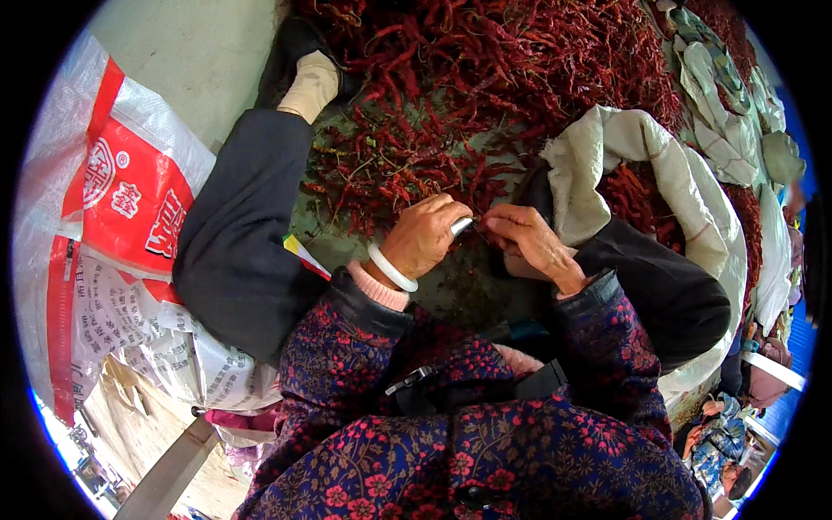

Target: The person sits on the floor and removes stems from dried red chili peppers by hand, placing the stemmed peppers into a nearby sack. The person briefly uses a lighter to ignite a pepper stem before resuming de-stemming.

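My left hand (424, 235), with a white bangle (392, 268) at its wrist, is closed around a small pale, shiny tool (461, 226). Only a short part of that tool shows, so its kind is unclear. Close by on the right, my right hand (530, 242) has thumb and forefinger pinched on what looks like a dried red chili (486, 226), mostly hidden by the fingers. Just beyond both hands, a loose scatter of dried red chilies (416, 162) with stems covers the floor between my legs.
A large heap of dried chilies (494, 52) rises ahead. At my right leg stands an open pale woven sack (656, 140) with chilies (627, 195) inside. On the left lies a printed red-and-white plastic sack (140, 195). Another person (718, 442) is partly visible at lower right.
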Available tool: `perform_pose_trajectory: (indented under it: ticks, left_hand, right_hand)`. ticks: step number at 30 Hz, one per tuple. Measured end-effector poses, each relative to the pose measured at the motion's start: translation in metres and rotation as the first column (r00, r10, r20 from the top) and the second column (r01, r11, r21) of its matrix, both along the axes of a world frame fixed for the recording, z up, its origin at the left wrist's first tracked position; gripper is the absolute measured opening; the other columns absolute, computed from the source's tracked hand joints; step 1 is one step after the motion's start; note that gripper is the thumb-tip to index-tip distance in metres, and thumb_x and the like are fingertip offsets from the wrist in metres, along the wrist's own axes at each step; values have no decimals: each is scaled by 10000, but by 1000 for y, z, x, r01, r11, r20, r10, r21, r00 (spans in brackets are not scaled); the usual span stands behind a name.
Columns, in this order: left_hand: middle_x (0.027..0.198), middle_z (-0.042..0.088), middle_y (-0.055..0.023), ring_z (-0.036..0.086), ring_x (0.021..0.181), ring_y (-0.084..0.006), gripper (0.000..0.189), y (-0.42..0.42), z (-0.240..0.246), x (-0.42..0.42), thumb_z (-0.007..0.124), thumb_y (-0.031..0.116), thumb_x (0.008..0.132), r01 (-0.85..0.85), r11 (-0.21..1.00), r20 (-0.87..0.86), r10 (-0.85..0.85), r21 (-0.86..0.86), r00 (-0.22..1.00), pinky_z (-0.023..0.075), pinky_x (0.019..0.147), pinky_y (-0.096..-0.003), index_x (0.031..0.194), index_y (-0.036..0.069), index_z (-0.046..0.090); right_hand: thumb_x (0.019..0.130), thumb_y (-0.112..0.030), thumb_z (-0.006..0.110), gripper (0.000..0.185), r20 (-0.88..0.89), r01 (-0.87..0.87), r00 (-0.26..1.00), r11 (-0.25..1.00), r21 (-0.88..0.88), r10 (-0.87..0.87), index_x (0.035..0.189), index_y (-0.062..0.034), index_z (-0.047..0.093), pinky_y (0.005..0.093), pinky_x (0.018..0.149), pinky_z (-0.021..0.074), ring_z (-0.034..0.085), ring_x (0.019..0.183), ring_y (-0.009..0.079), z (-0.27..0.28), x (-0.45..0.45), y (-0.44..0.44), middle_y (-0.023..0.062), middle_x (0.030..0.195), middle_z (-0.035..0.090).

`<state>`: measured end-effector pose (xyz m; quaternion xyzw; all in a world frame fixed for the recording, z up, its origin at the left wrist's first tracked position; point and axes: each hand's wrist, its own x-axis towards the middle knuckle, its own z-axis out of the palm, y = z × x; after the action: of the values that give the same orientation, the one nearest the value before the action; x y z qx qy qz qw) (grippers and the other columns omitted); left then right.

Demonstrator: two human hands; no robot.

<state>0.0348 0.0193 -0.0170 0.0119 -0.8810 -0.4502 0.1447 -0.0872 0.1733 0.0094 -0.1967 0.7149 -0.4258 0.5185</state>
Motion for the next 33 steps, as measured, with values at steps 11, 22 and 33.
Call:
perform_pose_trajectory:
  ticks: [11,22,33]
  left_hand:
    - [837,563,-151,552,782,-331,277,1,4,1,492,-39,656,70,997,-33,-71,-39,997,451,699,-379,921,-4,562]
    - [790,577,-163,572,733,-341,228,8,3,5,485,8,702,36,998,65,-33,-47,997,451,604,-399,924,26,536]
    - [583,546,-156,552,536,-345,42,34,-15,-2,503,69,754,-238,968,5,239,-76,971,431,477,-429,737,52,469]
  right_hand:
    - [854,-178,480,199,34,-5,999,998,-69,7,805,-8,570,220,450,313,414,504,73,5,4,0,13,592,484]
    - [827,-170,505,194,137,88,987,996,-24,-84,739,-9,569,205,455,283,381,517,51,7,5,-3,-26,553,427]
    - [789,-117,527,152,-456,102,879,989,-103,-138,737,26,539,291,574,403,480,574,140,-10,37,-3,144,606,498]
